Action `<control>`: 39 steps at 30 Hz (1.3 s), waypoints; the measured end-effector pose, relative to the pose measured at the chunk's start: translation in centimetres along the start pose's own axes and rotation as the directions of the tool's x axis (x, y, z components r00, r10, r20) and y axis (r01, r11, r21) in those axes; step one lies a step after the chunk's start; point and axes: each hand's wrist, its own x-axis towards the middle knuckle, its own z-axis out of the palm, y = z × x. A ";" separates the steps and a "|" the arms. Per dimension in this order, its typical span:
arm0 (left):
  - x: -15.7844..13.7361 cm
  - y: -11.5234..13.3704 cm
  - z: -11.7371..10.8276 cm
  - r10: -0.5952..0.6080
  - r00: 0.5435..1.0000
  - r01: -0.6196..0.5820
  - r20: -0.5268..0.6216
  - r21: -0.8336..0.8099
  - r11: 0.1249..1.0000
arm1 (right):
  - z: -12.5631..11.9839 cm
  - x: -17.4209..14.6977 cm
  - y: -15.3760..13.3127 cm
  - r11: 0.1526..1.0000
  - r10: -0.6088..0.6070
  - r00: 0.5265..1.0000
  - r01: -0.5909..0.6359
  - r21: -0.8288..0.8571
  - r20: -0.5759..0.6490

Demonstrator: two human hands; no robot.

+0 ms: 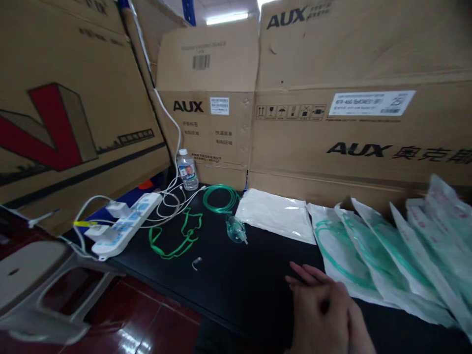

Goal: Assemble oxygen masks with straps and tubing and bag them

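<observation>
Grip: both hands point(324, 309) folded together above the worktop point(236, 290), fingers partly hidden; whether anything is enclosed cannot be told. Beside them, tubing bags point(342, 246) overlap, apparently saving room. Beyond, the clear mask point(236, 228) lies unwrapped near coiled tubing point(217, 210), presumably for separate viewing.

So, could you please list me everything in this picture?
Cardboard panels: several, brown, behind and left
Ceiling light: one tube, white, top
Stool: one, beige, lower left
Floor: one, red, below
Table: one, black, centre
Power strip: one, white, table's left
Cables: several, white, around strip
Bottle: one, clear, back left
Tubing coil: one, green, back middle
Mask: one, clear green, beside coil
Strap: seemingly one, green, left of mask
Small piece: one, pale, near strap
Flat packet: one, white, right of coil
Tubing packets: about six, white and green, right
Hands: two, bare, overlapping, front right
</observation>
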 end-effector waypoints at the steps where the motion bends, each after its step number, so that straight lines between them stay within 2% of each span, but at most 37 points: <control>1: 1.0 0.5 -1.3 0.020 0.997 -0.019 -0.068 0.013 1.000 | 0.5 0.1 1.1 1.000 0.012 1.000 -0.012 -0.008 -0.021; 4: 2.6 1.9 -5.7 0.108 0.973 -0.083 -0.205 0.131 0.988 | 2.2 0.4 3.6 0.992 0.005 1.000 -0.005 -0.127 -0.001; 6: 2.1 2.1 -8.4 0.164 0.957 -0.109 -0.239 0.226 0.968 | 3.4 0.9 3.7 0.969 -0.044 0.998 0.055 -0.243 0.049; 8: 0.2 1.3 -10.7 0.208 0.946 -0.130 -0.248 0.296 0.946 | 5.0 1.8 2.8 0.914 -0.118 0.989 0.142 -0.380 0.086; 9: -1.0 0.6 -11.6 0.234 0.938 -0.138 -0.255 0.345 0.928 | 6.0 2.3 2.2 0.849 -0.179 0.978 0.207 -0.486 0.103; 11: -3.6 -1.0 -13.4 0.285 0.916 -0.133 -0.281 0.457 0.879 | 8.1 3.6 1.3 0.640 -0.319 0.928 0.361 -0.678 0.193; 13: -6.0 -2.5 -15.2 0.321 0.889 -0.108 -0.326 0.533 0.839 | 10.4 5.0 1.1 0.368 -0.439 0.820 0.538 -0.759 0.368; 14: -6.9 -3.1 -16.2 0.330 0.868 -0.080 -0.370 0.552 0.830 | 11.4 5.7 1.4 0.239 -0.462 0.759 0.604 -0.760 0.458; 15: -7.7 -3.5 -17.2 0.337 0.843 -0.045 -0.420 0.568 0.822 | 12.4 6.3 1.8 0.180 -0.464 0.728 0.635 -0.751 0.505; 17: -8.7 -4.1 -19.3 0.338 0.793 0.040 -0.506 0.597 0.801 | 13.7 7.3 2.8 0.126 -0.449 0.702 0.662 -0.739 0.553; 18: -9.0 -4.3 -20.3 0.336 0.776 0.083 -0.534 0.614 0.785 | 14.2 7.7 3.3 0.125 -0.440 0.701 0.667 -0.735 0.561; 20: -9.2 -4.8 -22.0 0.331 0.770 0.137 -0.545 0.649 0.748 | 14.6 8.1 4.2 0.114 -0.428 0.690 0.682 -0.722 0.584; 25: -8.7 -5.6 -24.3 0.315 0.842 0.112 -0.439 0.713 0.692 | 13.8 8.5 4.8 0.143 -0.398 0.649 0.742 -0.655 0.648; 30: -8.1 -4.3 -24.2 0.266 0.890 0.070 -0.370 0.688 0.723 | 12.2 9.1 5.0 0.247 -0.400 0.615 0.787 -0.566 0.680; 36: -7.1 -3.4 -23.8 0.213 0.922 0.061 -0.322 0.667 0.742 | 11.6 10.0 5.1 0.359 -0.426 0.627 0.779 -0.515 0.652; 39: -6.9 -3.2 -23.6 0.246 0.930 -0.011 -0.273 0.648 0.761 | 11.3 9.4 4.9 0.387 -0.417 0.647 0.762 -0.519 0.638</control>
